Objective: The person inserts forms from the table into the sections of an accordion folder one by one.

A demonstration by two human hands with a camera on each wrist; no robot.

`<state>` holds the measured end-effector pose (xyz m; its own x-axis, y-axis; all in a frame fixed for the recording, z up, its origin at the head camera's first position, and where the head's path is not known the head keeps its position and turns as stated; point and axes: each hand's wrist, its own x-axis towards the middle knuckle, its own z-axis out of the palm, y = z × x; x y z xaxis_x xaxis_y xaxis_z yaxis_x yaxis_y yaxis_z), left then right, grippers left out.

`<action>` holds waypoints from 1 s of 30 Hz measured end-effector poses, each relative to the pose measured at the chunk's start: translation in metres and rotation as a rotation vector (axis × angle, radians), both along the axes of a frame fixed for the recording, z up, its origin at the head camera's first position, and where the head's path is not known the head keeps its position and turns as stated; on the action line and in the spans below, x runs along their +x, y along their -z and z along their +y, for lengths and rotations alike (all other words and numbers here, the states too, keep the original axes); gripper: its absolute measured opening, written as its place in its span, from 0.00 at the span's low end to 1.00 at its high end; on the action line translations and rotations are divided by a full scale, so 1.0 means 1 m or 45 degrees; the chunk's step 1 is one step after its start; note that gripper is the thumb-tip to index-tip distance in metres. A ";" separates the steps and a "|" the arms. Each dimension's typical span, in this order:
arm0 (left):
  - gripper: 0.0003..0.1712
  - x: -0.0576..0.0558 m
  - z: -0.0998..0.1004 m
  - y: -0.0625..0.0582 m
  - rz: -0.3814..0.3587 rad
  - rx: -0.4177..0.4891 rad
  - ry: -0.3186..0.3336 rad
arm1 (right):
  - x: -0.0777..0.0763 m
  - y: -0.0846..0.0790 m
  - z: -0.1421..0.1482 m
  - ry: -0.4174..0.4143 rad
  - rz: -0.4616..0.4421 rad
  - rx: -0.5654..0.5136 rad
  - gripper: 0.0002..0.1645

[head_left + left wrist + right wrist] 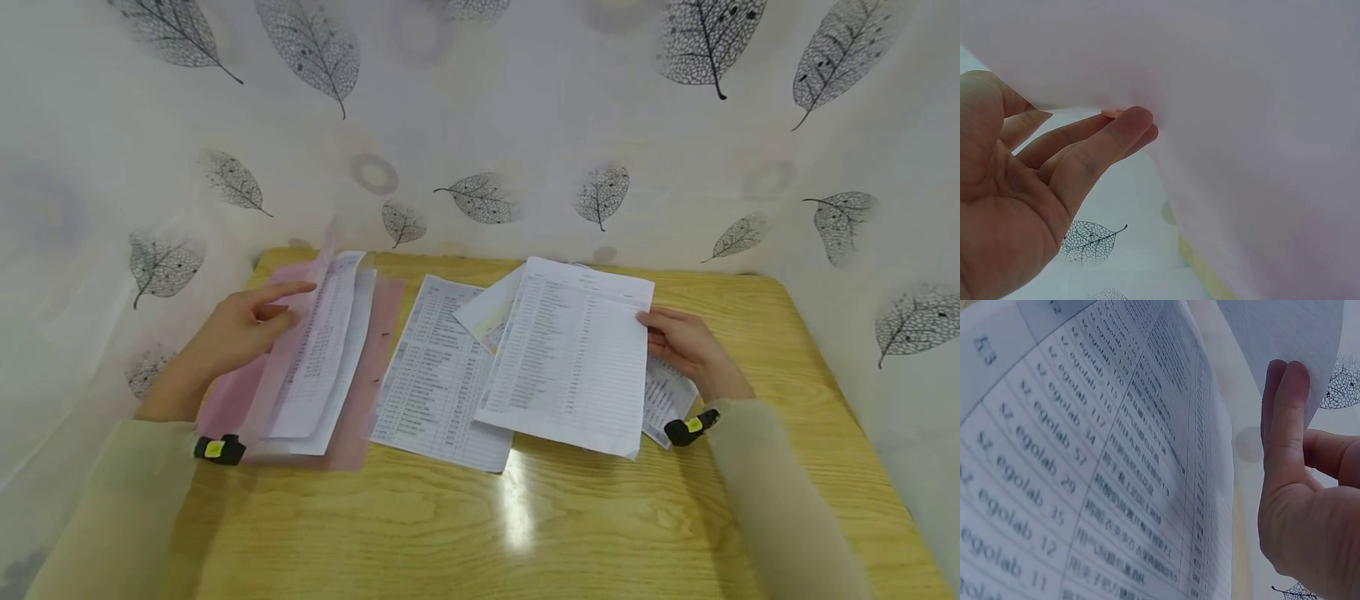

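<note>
At the left in the head view, my left hand point(236, 333) pinches the raised cover of a pink translucent folder point(381, 367). The left wrist view shows thumb and fingers of the left hand point(1054, 169) meeting on the edge of the pink cover point(1241, 125). White printed sheets point(318, 358) stand partly lifted inside the folder. My right hand point(686, 346) holds a white printed sheet point(570, 358) by its right edge, tilted above other papers. Up close in the right wrist view, the right hand point(1304, 506) pinches paper, while a printed list point(1097, 456) fills the left side.
A printed sheet point(442, 375) lies mid-table, with a partly covered paper with coloured print point(491, 308) behind. Another printed paper point(663, 400) sits under the right hand. The wooden table point(450, 525) backs onto a leaf-patterned curtain point(525, 125).
</note>
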<state>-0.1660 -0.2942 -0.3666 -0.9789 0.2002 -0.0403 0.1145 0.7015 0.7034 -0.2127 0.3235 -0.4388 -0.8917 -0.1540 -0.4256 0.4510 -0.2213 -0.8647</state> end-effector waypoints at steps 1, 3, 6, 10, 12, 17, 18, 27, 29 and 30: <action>0.26 0.000 0.000 0.000 0.001 -0.001 0.001 | -0.001 0.000 -0.003 -0.003 0.003 0.004 0.14; 0.26 -0.001 0.001 0.000 0.000 -0.005 -0.001 | -0.003 0.000 -0.008 -0.006 0.003 0.024 0.12; 0.26 0.000 0.001 0.000 0.003 -0.006 -0.002 | -0.005 0.000 -0.016 -0.009 0.001 0.042 0.08; 0.26 0.000 0.001 0.000 0.011 -0.007 -0.007 | -0.009 0.000 -0.029 -0.031 0.002 0.058 0.04; 0.26 -0.001 0.000 0.000 0.008 -0.005 -0.016 | -0.011 0.001 -0.035 -0.054 0.011 0.065 0.07; 0.25 -0.002 -0.002 0.002 0.039 0.015 -0.002 | -0.015 0.002 -0.050 -0.100 0.024 0.125 0.25; 0.25 -0.002 -0.002 0.002 0.051 0.017 0.008 | -0.015 0.002 -0.053 -0.104 0.022 0.142 0.28; 0.25 -0.002 -0.002 0.000 0.054 0.011 0.011 | -0.020 0.003 -0.076 -0.137 0.039 0.176 0.34; 0.26 -0.002 -0.001 -0.001 0.052 0.011 0.012 | -0.021 0.003 -0.080 -0.143 0.044 0.176 0.34; 0.26 -0.002 -0.001 -0.001 0.051 0.009 0.011 | -0.022 0.003 -0.082 -0.149 0.049 0.181 0.34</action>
